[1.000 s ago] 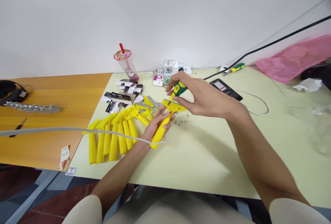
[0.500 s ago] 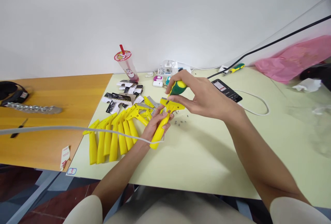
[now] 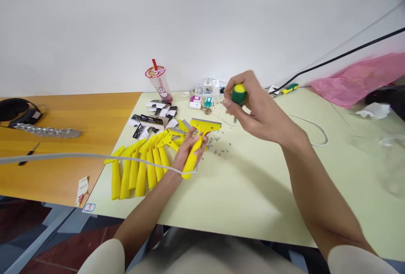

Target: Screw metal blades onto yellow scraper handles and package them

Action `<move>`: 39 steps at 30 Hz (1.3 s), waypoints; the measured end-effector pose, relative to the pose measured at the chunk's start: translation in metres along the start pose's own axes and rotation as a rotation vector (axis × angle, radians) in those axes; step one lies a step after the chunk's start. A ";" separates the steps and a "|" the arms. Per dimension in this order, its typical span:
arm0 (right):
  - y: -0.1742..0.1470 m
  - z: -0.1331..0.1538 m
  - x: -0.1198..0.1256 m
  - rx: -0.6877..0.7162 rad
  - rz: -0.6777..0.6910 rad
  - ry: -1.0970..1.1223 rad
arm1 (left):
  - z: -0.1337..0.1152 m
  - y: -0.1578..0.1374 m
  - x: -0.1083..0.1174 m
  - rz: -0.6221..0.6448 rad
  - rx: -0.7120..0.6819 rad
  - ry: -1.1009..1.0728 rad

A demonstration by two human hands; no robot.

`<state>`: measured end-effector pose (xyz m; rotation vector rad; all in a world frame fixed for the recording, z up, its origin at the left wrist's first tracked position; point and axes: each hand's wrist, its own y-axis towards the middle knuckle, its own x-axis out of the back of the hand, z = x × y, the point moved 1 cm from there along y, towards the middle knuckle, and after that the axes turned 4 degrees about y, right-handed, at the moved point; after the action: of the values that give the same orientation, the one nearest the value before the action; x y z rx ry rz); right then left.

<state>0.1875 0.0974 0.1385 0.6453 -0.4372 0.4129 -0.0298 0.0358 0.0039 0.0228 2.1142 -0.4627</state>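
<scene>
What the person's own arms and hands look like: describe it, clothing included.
The left hand and right hand are bare, with no glove, ring or watch visible. Short, plain, off-white sleeves end near the elbows. A thin, pale-grey cable crosses before the left wrist.

Lidded cup (image 3: 161, 85) with red straw (image 3: 155, 64); pink bag (image 3: 357, 79) near wall (image 3: 202, 21).

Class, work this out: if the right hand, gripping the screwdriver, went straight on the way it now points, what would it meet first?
Probably the white plugs by the wall; depth is unclear, so the raised right hand might pass above them and reach the wall instead.
</scene>
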 end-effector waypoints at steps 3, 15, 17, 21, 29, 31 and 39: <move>0.007 -0.026 0.009 -0.104 0.204 -0.072 | -0.004 -0.003 0.002 0.031 -0.004 -0.003; 0.014 -0.049 -0.002 -0.088 0.413 0.218 | -0.007 -0.010 0.009 0.065 -0.030 -0.005; 0.014 -0.050 -0.006 -0.080 0.405 0.233 | -0.007 -0.011 0.010 0.066 -0.009 -0.036; 0.014 -0.051 -0.007 -0.093 0.417 0.224 | -0.005 -0.012 0.009 0.061 0.031 -0.078; 0.009 -0.036 0.016 -0.159 0.217 0.099 | -0.003 -0.010 0.003 0.068 0.007 0.024; 0.007 -0.028 0.012 -0.111 0.051 0.210 | 0.000 -0.008 0.001 0.042 -0.002 0.057; 0.006 -0.006 -0.031 0.023 -0.215 0.739 | 0.018 0.000 0.001 0.031 0.051 0.142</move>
<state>0.1602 0.0982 0.1208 0.5108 0.3371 0.4199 -0.0160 0.0294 -0.0055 0.1209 2.2377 -0.5100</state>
